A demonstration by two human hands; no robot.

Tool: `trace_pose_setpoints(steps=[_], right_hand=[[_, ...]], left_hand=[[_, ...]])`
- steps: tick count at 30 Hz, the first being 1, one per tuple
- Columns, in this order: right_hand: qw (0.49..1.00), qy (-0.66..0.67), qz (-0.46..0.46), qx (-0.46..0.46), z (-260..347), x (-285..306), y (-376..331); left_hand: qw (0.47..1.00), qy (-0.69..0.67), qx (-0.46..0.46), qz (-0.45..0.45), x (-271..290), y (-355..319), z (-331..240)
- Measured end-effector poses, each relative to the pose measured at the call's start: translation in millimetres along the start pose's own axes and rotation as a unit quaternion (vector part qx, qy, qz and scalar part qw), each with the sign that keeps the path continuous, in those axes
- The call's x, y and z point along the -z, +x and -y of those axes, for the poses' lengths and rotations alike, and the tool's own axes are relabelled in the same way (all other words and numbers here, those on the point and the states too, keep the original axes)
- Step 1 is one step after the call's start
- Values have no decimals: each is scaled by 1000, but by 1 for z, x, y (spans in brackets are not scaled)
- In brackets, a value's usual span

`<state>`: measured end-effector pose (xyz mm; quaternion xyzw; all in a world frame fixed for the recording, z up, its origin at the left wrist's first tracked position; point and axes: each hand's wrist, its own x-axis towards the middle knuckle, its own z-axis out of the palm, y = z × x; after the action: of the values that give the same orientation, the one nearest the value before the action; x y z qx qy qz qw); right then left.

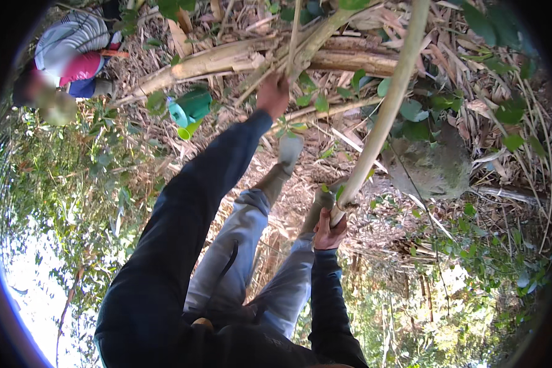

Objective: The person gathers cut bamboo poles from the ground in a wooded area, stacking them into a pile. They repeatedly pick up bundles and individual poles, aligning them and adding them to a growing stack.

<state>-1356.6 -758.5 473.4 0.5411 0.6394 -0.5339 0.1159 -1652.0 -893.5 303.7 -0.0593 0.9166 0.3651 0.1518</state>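
My left hand (pixel 273 93) reaches far out in a dark sleeve and is closed around a thin pale stem (pixel 294 37) among fallen stalks. My right hand (pixel 329 232) is close to my body and grips the cut lower end of a long pale green bamboo-like pole (pixel 386 113). The pole runs up and away to the top right. Between my arms are my legs in light grey trousers (pixel 245 239) and my boots (pixel 288 150).
Thick dry fallen stalks (pixel 251 58) lie across the ground ahead, amid dead leaves. A green bucket-like container (pixel 191 107) lies at the left. A grey rock (pixel 432 167) sits at the right. Another person (pixel 67 52) crouches at the top left. Green undergrowth surrounds everything.
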Motion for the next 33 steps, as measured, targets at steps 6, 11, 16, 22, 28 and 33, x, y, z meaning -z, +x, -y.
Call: trace_pose_setpoints(steps=[6,11,16,22,28,33], right_hand=[[988,44,143,40,98,-31,26],[953,133,271,-38,116,-42,13],[981,-12,192,14,107,-23,-10],[996,9,92,-13,34,53,-64],[987,-7,21,-156,-10,88,-83],[985,52,-22,-162,-10,61,-88]], left_hand=[[882,-272,241,299,96,-160,-88],[875,-267,195,354,114,-253,-80],[881,-120,-35,456,141,-223,-82],[952,19,10,306,104,-96,-3],[953,184,162,177,-6,20,-22],[929,360,52,63,-53,27,21]])
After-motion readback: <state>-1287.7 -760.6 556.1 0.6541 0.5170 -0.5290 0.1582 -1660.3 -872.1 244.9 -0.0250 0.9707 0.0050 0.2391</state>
